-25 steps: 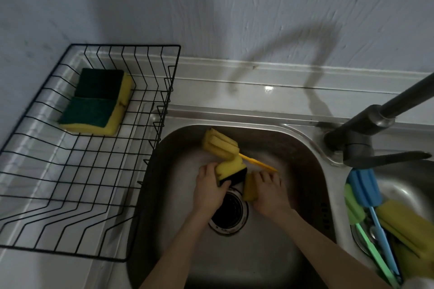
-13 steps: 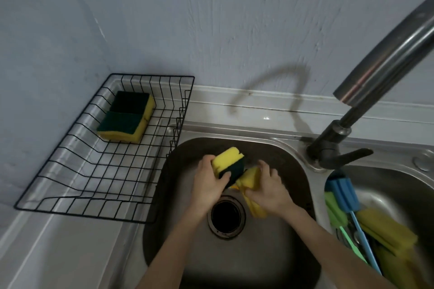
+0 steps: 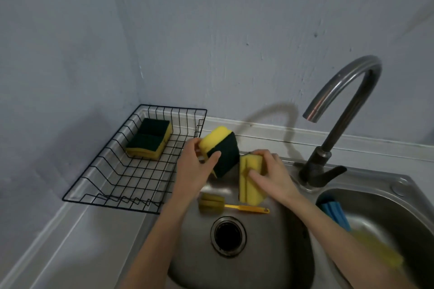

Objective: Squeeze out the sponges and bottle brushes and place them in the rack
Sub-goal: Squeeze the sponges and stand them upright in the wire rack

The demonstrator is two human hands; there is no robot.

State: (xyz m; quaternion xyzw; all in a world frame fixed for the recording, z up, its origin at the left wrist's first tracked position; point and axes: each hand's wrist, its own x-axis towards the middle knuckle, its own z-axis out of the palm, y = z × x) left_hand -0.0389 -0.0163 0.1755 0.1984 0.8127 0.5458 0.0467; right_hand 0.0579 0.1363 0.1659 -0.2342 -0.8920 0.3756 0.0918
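A black wire rack (image 3: 131, 171) sits at the left on the counter, its far end close to the wall corner and its right rim just beside the left edge of the sink (image 3: 270, 253). Two green-topped yellow sponges (image 3: 150, 141) lie side by side, touching, at the rack's far end; the near half of the rack floor is bare wire. The left hand (image 3: 195, 171) is raised over the sink's far left corner, right at the rack's right rim, with fingers and thumb clamped on a yellow and green sponge (image 3: 220, 150) held tilted, green face toward the right. Just to its right, nearly touching it, the right hand (image 3: 272, 176) grips a plain yellow sponge (image 3: 250, 178) held upright over the far side of the basin. Below the two hands a yellow bottle brush (image 3: 225, 204) lies flat on the basin floor, head to the left and handle to the right, just beyond the drain (image 3: 227, 234). The basin floor nearer the person is open. Further right the faucet (image 3: 338, 119) arches over the divider, its spout clear of both hands. In the second basin at the far right a blue brush (image 3: 334, 213) leans at the near left rim, and a blurred yellow item (image 3: 378, 251) lies by the right forearm.
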